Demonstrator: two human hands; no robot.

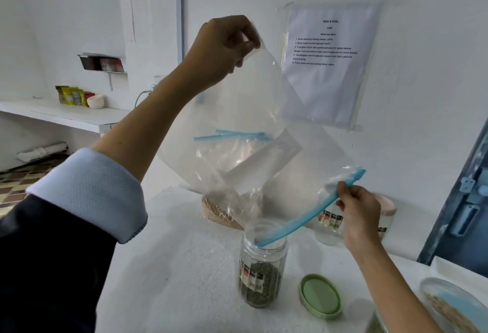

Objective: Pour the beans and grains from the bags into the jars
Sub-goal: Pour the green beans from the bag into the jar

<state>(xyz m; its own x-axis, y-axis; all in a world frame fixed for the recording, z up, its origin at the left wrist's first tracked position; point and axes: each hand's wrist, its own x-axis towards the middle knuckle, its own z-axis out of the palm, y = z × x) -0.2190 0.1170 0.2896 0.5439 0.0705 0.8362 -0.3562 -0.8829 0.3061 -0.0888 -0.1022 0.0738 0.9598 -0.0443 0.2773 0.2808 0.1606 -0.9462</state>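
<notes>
I hold a clear zip bag (253, 111) upside down over an open glass jar (261, 272). My left hand (224, 45) pinches the bag's bottom corner high up. Lower right, my right hand (356, 208) pinches the blue zip strip (311, 214), whose lower end dips into the jar mouth. The bag looks empty. The jar is about half full of small green beans and carries a label. Its green lid (320, 297) lies upturned on the white table (169, 253) to its right.
Behind the held bag stands another zip bag with pale grain (221, 214). A labelled jar with a pink lid (383, 214) sits behind my right hand. A bag or dish with grain (449, 306) lies at the bottom right. An instruction sheet (327, 63) hangs on the wall.
</notes>
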